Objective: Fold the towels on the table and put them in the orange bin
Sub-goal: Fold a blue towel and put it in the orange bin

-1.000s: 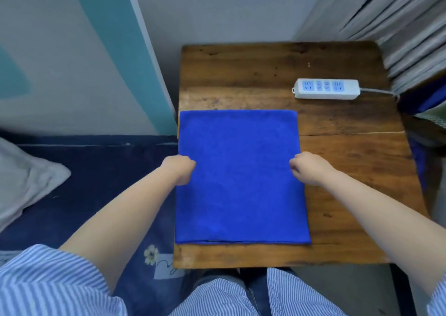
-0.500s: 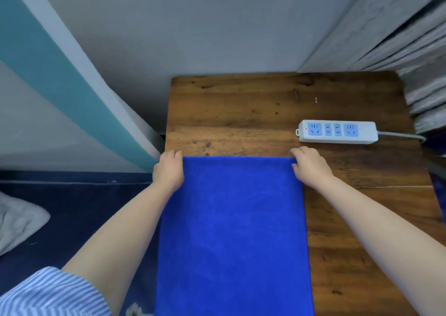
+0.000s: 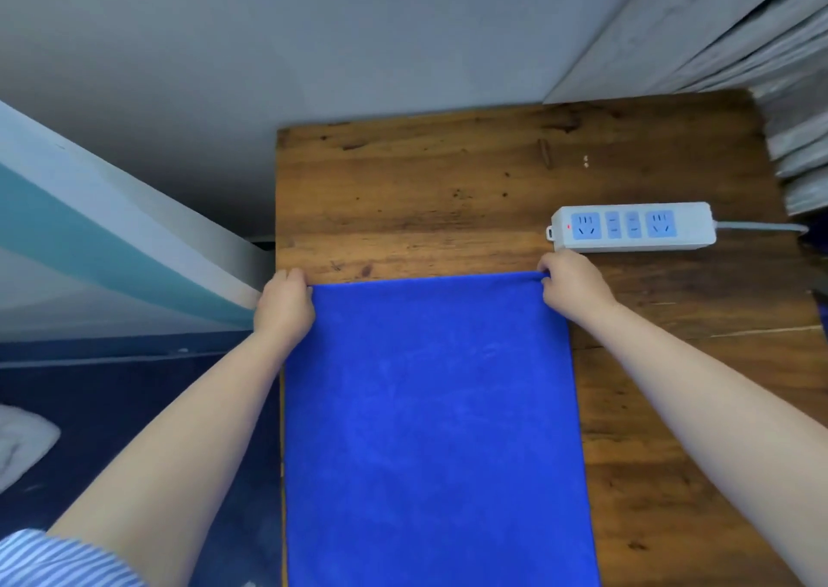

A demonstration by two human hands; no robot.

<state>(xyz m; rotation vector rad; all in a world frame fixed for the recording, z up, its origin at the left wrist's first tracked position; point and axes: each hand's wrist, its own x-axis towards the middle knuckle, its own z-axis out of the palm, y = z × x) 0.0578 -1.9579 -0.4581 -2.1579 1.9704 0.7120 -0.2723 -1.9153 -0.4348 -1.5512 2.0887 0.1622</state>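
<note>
- The towel (image 3: 430, 420) is deep blue with a soft, slightly brushed surface, lying flat and smooth as a long rectangle on the wooden tabletop (image 3: 403, 201).
- It covers the left part of the tabletop, its left edge running along the tabletop's left edge; its far edge is straight and its near end runs out of the bottom of the view.
- The left hand (image 3: 284, 306) sits at the towel's far left corner, fingers curled down over the corner; its grip is closed on the towel.
- The right hand (image 3: 573, 286) is at the far right corner, fingers curled and pinching the edge, which lifts slightly there; its grip is also closed on the towel.
- A white power strip (image 3: 631, 227) with blue sockets lies on the tabletop just beyond the right hand, its cable leading off to the right.
- No container shows in this view.
- A striped sleeve (image 3: 53, 559) shows at the near left corner.
</note>
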